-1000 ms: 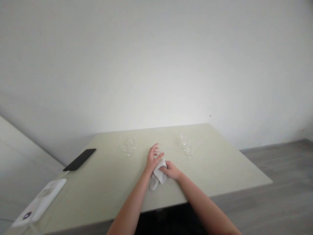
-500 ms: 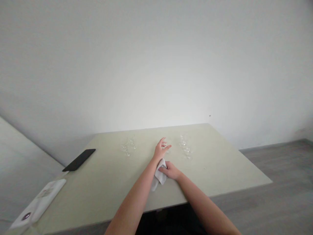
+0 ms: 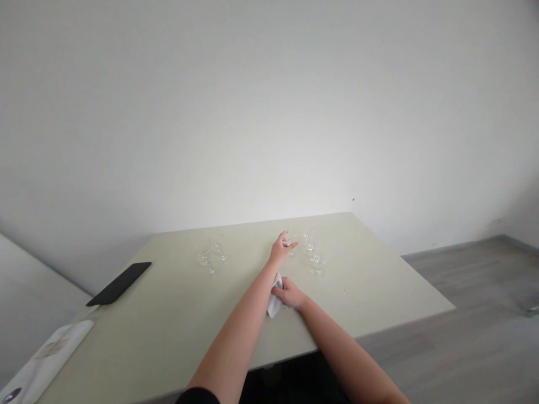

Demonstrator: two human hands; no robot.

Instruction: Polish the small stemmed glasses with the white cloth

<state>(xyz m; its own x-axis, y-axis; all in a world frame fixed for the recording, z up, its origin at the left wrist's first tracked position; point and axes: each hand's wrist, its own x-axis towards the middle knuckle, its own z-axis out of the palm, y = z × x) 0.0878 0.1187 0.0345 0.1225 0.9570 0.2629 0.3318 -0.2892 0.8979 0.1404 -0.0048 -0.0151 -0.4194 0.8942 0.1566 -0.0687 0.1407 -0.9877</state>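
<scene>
The left hand (image 3: 280,248) curls around a clear, colourless glass (image 3: 291,238); nearer the body, the right hand (image 3: 292,293) grips a creased white cloth (image 3: 274,305), its folds showing to that hand's left.

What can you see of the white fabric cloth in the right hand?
The white, soft-looking fabric cloth is bunched in the bare right hand, over the near part of the pale, flat table. Its lower end hangs loose; the bare left forearm seems to hide part. Table contact is unclear.
</scene>
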